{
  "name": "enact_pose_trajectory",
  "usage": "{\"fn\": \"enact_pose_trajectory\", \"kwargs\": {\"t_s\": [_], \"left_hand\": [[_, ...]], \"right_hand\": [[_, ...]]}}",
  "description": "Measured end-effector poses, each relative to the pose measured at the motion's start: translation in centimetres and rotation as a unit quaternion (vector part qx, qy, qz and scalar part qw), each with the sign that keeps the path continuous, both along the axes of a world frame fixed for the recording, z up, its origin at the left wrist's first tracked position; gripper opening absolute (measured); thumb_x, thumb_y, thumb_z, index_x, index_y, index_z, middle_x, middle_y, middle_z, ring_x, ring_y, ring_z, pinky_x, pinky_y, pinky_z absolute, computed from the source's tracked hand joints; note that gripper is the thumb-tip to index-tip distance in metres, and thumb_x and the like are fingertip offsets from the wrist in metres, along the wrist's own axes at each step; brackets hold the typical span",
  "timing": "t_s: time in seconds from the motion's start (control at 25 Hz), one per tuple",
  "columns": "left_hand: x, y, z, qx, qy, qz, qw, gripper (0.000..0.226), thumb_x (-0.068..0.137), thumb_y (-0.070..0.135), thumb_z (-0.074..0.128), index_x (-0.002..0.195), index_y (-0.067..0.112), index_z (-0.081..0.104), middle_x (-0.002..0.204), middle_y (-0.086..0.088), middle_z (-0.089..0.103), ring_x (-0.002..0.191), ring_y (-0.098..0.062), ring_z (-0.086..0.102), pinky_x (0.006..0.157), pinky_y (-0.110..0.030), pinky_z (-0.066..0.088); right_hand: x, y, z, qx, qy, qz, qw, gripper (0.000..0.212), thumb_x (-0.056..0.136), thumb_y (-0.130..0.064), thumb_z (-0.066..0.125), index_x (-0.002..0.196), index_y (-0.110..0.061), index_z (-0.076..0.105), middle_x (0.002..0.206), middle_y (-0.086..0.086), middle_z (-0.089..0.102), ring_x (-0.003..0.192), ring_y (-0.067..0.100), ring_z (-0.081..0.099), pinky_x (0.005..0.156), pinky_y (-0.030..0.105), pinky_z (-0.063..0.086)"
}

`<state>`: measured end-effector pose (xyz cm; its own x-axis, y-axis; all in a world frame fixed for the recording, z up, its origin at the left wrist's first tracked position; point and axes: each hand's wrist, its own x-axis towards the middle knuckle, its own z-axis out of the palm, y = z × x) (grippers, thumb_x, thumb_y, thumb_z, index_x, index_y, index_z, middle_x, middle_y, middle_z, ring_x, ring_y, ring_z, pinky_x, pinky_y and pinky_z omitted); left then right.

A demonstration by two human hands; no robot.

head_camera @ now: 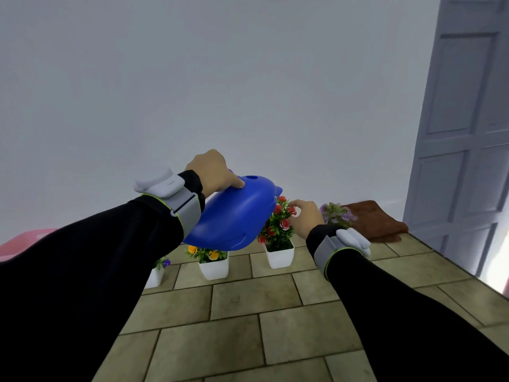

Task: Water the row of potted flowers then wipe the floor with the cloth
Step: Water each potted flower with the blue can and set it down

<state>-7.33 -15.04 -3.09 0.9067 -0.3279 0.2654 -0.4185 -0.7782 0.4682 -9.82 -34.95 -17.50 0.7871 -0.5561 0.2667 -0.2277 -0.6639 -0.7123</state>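
My left hand (213, 172) grips the top of a blue watering can (234, 216), tilted down to the right with its spout end over the red flowers (278, 226) in a white pot (279, 256). My right hand (304, 217) touches those red blooms with thumb and fingertips. The orange flowers (206, 253) in a white pot (214, 268) stand just below the can. A purple-flowered pot (157, 274) at the left is partly hidden by my left sleeve. Lilac flowers (337, 215) show behind my right hand, their pot hidden. A folded brown cloth (377, 220) lies on the floor beside them.
The pots stand in a row along a white wall (248, 92) on a stone-tiled floor (248, 312). A pink container (24, 242) sits at the far left. A grey panelled door (468, 119) stands at the right.
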Motion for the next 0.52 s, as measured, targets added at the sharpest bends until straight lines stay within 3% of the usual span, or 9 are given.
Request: {"fn": "enact_pose_trajectory", "kwargs": {"t_s": [0.2,0.36,0.52], "left_hand": [[-0.7,-1.8,0.4,-0.009,-0.026,-0.031,0.999,0.039,0.074,0.034,0.076,0.097,0.004,0.066,0.078,-0.004,0.06,0.077,-0.027,0.054,0.065,-0.03,0.043],[-1.1,-4.2,0.5,-0.025,-0.03,-0.059,0.997,0.044,0.074,0.034,0.075,0.101,0.0,0.066,0.087,-0.009,0.061,0.077,-0.028,0.054,0.067,-0.031,0.044],[-1.7,-6.5,0.2,-0.011,-0.017,-0.079,0.997,0.038,0.076,0.032,0.075,0.096,0.002,0.064,0.075,-0.003,0.058,0.075,-0.027,0.053,0.063,-0.028,0.043]], "right_hand": [[-1.5,-2.0,0.9,-0.012,0.013,-0.033,0.999,0.041,0.088,-0.014,0.056,0.129,-0.018,0.054,0.142,0.011,0.044,0.128,0.034,0.046,0.103,0.04,0.044],[-3.4,-5.5,0.9,-0.002,0.03,-0.11,0.994,0.038,0.086,-0.017,0.057,0.124,-0.02,0.059,0.135,0.009,0.054,0.125,0.035,0.048,0.1,0.039,0.044],[-4.6,-8.2,0.0,0.015,0.085,-0.11,0.99,0.043,0.085,-0.013,0.056,0.128,-0.019,0.057,0.134,0.011,0.057,0.126,0.037,0.046,0.104,0.041,0.044]]}}
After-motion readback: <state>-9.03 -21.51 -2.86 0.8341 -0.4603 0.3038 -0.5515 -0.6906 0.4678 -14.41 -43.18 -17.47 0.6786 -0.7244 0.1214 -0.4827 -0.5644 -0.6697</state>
